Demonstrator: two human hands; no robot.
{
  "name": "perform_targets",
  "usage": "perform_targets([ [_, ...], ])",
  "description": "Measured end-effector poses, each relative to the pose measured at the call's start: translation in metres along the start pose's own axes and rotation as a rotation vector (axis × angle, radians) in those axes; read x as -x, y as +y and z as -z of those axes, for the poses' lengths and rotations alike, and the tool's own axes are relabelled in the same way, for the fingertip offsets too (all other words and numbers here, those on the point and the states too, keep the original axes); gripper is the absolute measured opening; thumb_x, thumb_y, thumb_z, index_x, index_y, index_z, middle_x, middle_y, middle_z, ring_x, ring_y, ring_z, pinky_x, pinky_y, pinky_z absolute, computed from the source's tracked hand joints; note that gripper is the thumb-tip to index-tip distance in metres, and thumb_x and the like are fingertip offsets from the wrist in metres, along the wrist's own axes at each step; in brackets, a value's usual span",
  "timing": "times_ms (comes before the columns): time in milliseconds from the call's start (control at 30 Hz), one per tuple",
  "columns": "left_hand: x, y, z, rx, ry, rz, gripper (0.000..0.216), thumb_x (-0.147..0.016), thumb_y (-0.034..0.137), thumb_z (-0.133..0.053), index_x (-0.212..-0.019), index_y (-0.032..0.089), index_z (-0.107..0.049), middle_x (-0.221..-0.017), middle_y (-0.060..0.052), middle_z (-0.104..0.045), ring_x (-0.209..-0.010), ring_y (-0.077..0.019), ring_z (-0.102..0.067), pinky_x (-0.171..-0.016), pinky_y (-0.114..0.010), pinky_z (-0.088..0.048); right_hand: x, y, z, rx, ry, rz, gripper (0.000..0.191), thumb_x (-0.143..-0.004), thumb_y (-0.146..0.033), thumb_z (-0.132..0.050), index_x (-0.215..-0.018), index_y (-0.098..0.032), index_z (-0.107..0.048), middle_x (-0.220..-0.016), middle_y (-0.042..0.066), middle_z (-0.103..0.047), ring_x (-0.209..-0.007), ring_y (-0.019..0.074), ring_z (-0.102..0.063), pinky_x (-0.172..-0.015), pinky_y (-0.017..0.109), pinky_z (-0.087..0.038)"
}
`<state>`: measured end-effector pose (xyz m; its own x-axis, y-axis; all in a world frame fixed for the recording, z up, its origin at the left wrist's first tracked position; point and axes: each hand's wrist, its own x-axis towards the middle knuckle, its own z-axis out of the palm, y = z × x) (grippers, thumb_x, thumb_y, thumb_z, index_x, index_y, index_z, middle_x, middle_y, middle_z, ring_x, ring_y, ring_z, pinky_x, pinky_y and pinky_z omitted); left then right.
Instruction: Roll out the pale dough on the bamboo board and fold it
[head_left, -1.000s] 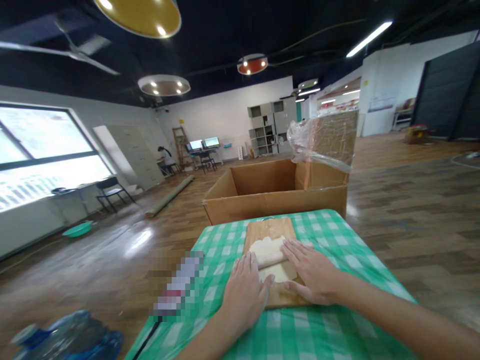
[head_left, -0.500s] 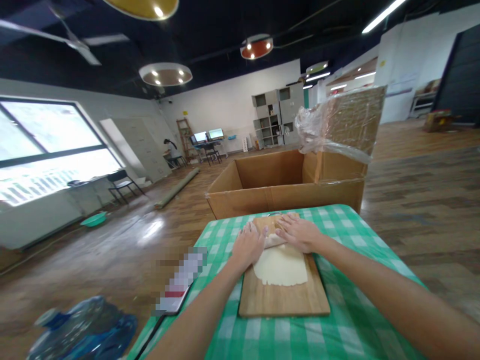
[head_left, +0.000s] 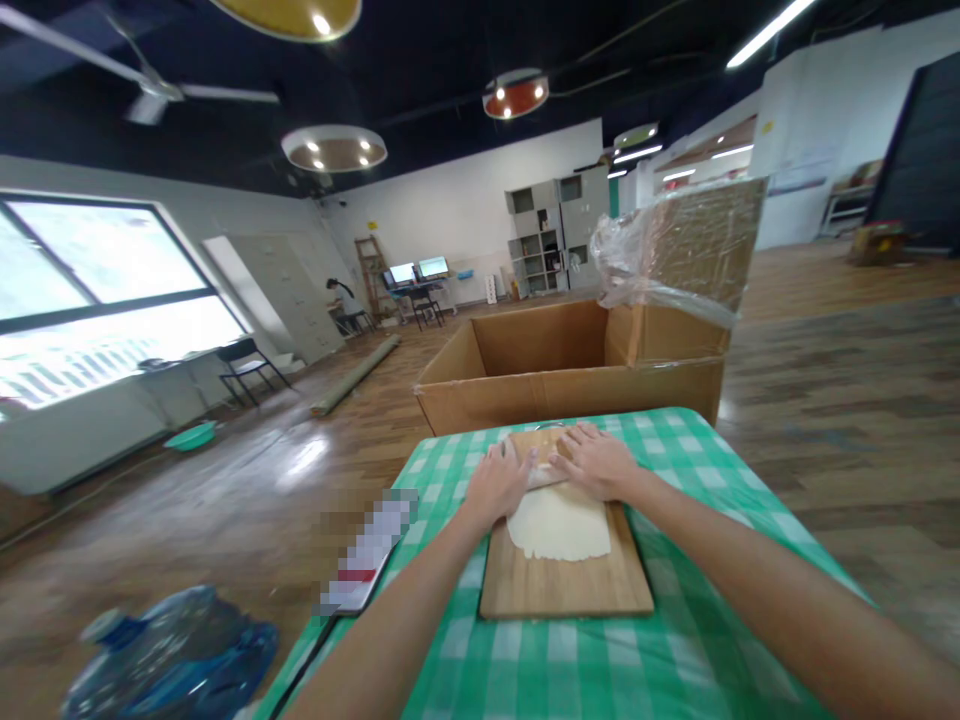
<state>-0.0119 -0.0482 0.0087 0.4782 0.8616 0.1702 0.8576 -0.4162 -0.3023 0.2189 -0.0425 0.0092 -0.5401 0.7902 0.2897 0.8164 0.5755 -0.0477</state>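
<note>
A sheet of pale dough [head_left: 559, 525] lies flat on a wooden cutting board [head_left: 566, 590]. Across its far part is a whitish cylinder [head_left: 549, 476], apparently a rolling pin with dough around it. My left hand [head_left: 501, 482] is curled over its left side, and my right hand [head_left: 598, 460] presses on its right side with the fingers pointing forward. Both palms hide the ends of the cylinder. The dough's near edge is uneven, and bare board shows in front of it.
Beneath the board is a green checked tablecloth [head_left: 517, 665]. A blurred flat item [head_left: 367, 560] with a cord lies at the table's left edge. A large cardboard box [head_left: 570, 395] stands beyond. On the floor at left are a water jug [head_left: 172, 650] and a green basin [head_left: 191, 436].
My hands stay on the cylinder, with the right fingers shifted slightly. The dough's near edge and the board appear a little higher in view.
</note>
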Motion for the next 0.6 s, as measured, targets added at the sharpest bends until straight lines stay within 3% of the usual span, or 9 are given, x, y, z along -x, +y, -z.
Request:
perform_targets([
  [100,0.015,0.009,0.009,0.032,0.013,-0.021,0.043,-0.106,0.023,-0.033,-0.144,0.017,-0.052,-0.141,-0.023,-0.055,-0.131,-0.035,-0.054,-0.101,-0.053,-0.047,0.02,-0.013,0.011,-0.05,-0.012,-0.089,0.075,-0.105,-0.065,-0.022,-0.139,-0.008,-0.058,-0.141,0.024,-0.061,-0.136,0.034,-0.052,-0.115,0.052,-0.033],
  [167,0.028,0.018,0.013,0.073,0.051,0.043,0.045,-0.108,0.033,-0.031,-0.142,0.014,-0.054,-0.143,-0.022,-0.056,-0.137,-0.0347,-0.05,-0.107,-0.053,-0.043,0.036,-0.021,0.018,-0.065,-0.017,-0.078,0.08,-0.104,-0.066,-0.021,-0.147,-0.006,-0.052,-0.149,0.025,-0.054,-0.138,0.0359,-0.05,-0.112,0.052,-0.037],
  [267,0.053,0.032,0.02,0.143,0.114,0.108,0.057,-0.107,0.045,-0.031,-0.146,0.006,-0.047,-0.151,-0.023,-0.051,-0.145,-0.0338,-0.043,-0.116,-0.052,-0.036,0.066,-0.033,0.025,-0.062,0.015,-0.029,0.085,-0.101,-0.07,-0.026,-0.154,-0.005,-0.044,-0.156,0.024,-0.045,-0.144,0.0388,-0.042,-0.115,0.054,-0.034],
  [400,0.08,0.047,0.029,0.198,0.131,0.057,0.066,-0.105,0.052,-0.031,-0.151,0.006,-0.043,-0.154,-0.022,-0.049,-0.146,-0.0333,-0.043,-0.12,-0.051,-0.033,0.105,-0.047,0.028,-0.068,0.064,0.018,0.085,-0.1,-0.07,-0.031,-0.157,-0.007,-0.038,-0.162,0.022,-0.037,-0.149,0.0388,-0.034,-0.12,0.056,-0.027],
  [500,0.078,0.049,0.032,0.22,0.127,0.034,0.064,-0.105,0.053,-0.03,-0.15,0.009,-0.045,-0.152,-0.02,-0.052,-0.144,-0.0313,-0.046,-0.12,-0.05,-0.034,0.117,-0.05,0.026,-0.083,0.096,0.026,0.084,-0.1,-0.069,-0.032,-0.16,-0.01,-0.034,-0.165,0.019,-0.031,-0.152,0.0369,-0.028,-0.123,0.055,-0.023],
  [600,0.054,0.043,0.028,0.218,0.112,0.025,0.061,-0.107,0.049,-0.026,-0.148,0.009,-0.047,-0.152,-0.019,-0.053,-0.144,-0.0297,-0.046,-0.12,-0.048,-0.034,0.106,-0.044,0.022,-0.09,0.085,-0.001,0.083,-0.101,-0.068,-0.03,-0.159,-0.009,-0.035,-0.164,0.02,-0.033,-0.152,0.0365,-0.03,-0.124,0.054,-0.023],
])
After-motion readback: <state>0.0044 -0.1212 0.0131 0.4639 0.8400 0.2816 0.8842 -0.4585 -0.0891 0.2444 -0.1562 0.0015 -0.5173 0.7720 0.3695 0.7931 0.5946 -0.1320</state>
